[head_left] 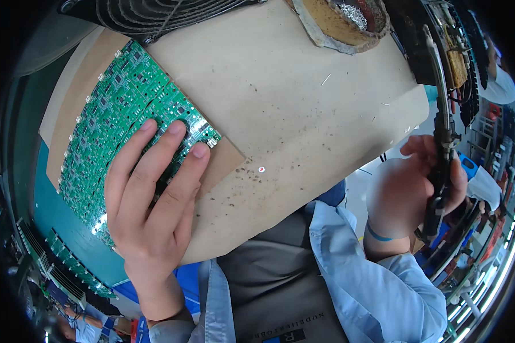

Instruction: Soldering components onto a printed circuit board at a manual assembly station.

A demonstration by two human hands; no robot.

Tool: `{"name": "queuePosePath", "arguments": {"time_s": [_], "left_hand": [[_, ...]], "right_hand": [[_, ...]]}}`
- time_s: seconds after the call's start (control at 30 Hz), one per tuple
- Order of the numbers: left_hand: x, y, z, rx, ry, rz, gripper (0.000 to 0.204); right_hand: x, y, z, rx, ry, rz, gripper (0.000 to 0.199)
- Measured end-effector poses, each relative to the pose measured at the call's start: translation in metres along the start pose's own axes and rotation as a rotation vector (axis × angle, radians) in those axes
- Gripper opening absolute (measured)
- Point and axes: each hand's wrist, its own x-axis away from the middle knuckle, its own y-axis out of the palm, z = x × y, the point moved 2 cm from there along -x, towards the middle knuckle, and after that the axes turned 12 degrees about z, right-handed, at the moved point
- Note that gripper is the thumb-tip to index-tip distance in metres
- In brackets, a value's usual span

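Note:
My left hand (151, 197) lies flat with fingers spread on a large green circuit board panel (114, 108) made of several small boards. The panel rests on a brown cardboard sheet (68, 97) at the left of a tan work board (292, 114). My right hand (423, 183) is at the right edge, off the board, closed around the handle of a black soldering iron (440, 131) that points upward. A blue band circles my right wrist.
A dirty round sponge tray (343, 23) with bits of solder sits at the top. A black fan grille (154, 14) is at the top left. More green boards (68, 263) lie at the lower left. Cables and equipment crowd the right edge.

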Motion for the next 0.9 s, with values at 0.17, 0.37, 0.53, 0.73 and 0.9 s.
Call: {"name": "queuePosePath", "arguments": {"time_s": [0.17,0.37,0.53,0.73,0.9], "left_hand": [[0.004,-0.003,-0.003,0.0,-0.013,-0.042,0.041],[0.003,-0.005,-0.001,0.007,0.0,-0.001,0.038],[0.004,-0.002,0.002,-0.005,0.013,0.023,0.04],[0.005,-0.013,0.006,-0.034,-0.015,-0.036,0.043],[0.005,-0.017,0.007,-0.033,-0.006,-0.047,0.045]], "right_hand": [[0.009,0.002,0.0,0.086,0.125,-0.037,0.06],[0.001,-0.006,-0.004,-0.029,0.298,-0.022,0.061],[-0.003,-0.012,0.01,-0.5,0.656,0.069,0.061],[-0.006,-0.011,0.008,-0.622,0.823,0.095,0.06],[-0.01,-0.013,0.0,-0.62,0.785,0.046,0.058]]}}
